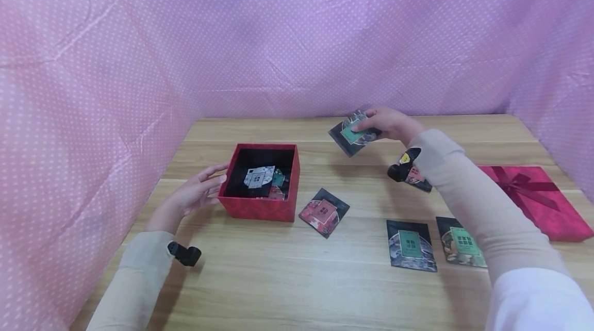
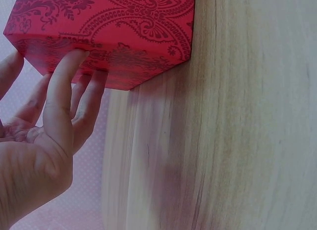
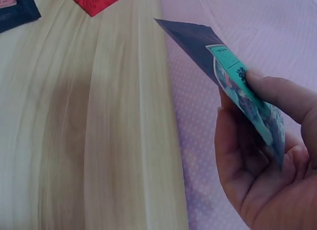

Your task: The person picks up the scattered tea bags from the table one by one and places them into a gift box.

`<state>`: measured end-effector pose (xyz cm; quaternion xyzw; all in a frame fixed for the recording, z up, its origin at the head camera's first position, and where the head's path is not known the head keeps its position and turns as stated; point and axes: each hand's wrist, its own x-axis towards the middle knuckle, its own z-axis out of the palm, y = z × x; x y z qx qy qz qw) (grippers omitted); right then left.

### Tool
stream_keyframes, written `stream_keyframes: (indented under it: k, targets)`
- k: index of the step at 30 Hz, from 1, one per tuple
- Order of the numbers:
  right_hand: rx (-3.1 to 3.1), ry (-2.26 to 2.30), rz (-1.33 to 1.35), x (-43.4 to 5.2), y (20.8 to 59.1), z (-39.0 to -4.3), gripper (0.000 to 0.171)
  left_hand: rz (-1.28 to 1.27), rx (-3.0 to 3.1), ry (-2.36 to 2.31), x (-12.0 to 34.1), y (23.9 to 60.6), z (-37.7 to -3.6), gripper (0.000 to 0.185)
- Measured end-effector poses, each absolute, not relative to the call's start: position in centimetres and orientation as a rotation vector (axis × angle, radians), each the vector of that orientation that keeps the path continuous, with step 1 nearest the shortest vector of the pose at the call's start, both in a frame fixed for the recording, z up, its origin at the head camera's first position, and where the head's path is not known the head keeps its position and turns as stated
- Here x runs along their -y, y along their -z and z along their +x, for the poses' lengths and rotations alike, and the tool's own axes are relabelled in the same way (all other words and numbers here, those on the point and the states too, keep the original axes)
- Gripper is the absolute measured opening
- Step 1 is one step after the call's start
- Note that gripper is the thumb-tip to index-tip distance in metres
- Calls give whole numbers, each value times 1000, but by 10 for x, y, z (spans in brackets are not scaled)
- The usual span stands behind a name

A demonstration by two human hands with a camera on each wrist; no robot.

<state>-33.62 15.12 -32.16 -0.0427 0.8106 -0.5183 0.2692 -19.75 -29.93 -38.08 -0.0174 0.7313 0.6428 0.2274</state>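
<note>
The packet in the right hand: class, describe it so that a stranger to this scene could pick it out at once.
Start at the open red box on the wooden table, then look right and toward the back edge. There the right hand pinches a dark square packet with a green label. It is the only packet lifted off the table; the others lie flat or sit in the box.

Bare table lies open near the front; packets and lid crowd the right, box stands left
</note>
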Motion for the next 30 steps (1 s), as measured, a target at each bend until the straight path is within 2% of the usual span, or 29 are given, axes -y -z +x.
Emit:
stream_keyframes:
  k: [11, 16, 30]
  targets:
    - [-2149, 1409, -252, -118, 301, -340, 46, -28, -1993, -1791, 302, 379, -199, 50]
    - [-2185, 1352, -332, -103, 294, -336, 44, -48, -2019, -1758, 301, 380, -200, 53]
    - [-2163, 1329, -320, -52, 287, -320, 44, -26, -1950, -1819, 302, 381, -198, 44]
